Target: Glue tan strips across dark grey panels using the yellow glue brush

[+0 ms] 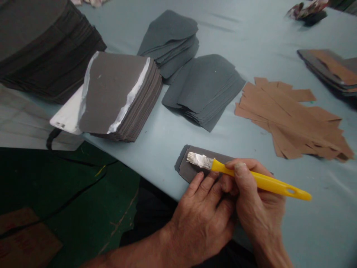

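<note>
My right hand (258,197) is closed around the yellow handle of a paintbrush (251,176). White paste coats the brush's bristles and metal collar, which lie over the left part of a dark grey-brown card piece (185,167). My left hand (205,216) rests on the near edge of that piece, its fingers stretched out and lying flat. The two hands meet below the brush handle, where they cover much of the piece. Left of them stands a thick stack of grey-brown sheets (111,93), with white paste along two edges of the top sheet.
Two fanned piles of dark green-grey sheets (206,83) lie mid-table, with brown strips (290,115) to their right. A larger dark stack (41,48) stands far left. Folded dark-and-brown pieces (334,67) sit at right. A strap (80,199) and box (28,238) are below the table edge.
</note>
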### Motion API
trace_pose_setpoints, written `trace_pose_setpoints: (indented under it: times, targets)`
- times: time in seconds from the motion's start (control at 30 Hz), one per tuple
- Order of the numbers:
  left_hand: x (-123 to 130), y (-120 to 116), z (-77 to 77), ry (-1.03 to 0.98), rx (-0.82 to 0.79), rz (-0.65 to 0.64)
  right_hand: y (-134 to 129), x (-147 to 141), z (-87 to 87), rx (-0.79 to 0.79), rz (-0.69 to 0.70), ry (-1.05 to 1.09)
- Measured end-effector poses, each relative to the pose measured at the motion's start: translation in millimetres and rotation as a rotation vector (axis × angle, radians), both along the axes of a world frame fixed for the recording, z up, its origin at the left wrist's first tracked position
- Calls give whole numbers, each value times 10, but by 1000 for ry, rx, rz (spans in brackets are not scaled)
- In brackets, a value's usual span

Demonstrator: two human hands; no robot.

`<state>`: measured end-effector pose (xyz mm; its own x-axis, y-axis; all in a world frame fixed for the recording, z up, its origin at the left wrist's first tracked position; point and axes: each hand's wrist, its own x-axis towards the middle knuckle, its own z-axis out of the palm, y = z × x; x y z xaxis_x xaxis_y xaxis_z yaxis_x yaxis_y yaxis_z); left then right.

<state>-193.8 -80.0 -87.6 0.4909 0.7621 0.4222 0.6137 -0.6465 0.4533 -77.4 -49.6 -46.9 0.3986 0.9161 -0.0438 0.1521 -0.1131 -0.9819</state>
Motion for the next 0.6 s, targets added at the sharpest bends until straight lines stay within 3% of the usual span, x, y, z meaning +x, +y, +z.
trace_pose_setpoints:
  times: [0.6]
  targets:
    - [-10, -4, 3, 23, -7, -5, -12, -3, 10, -20, -22, 11]
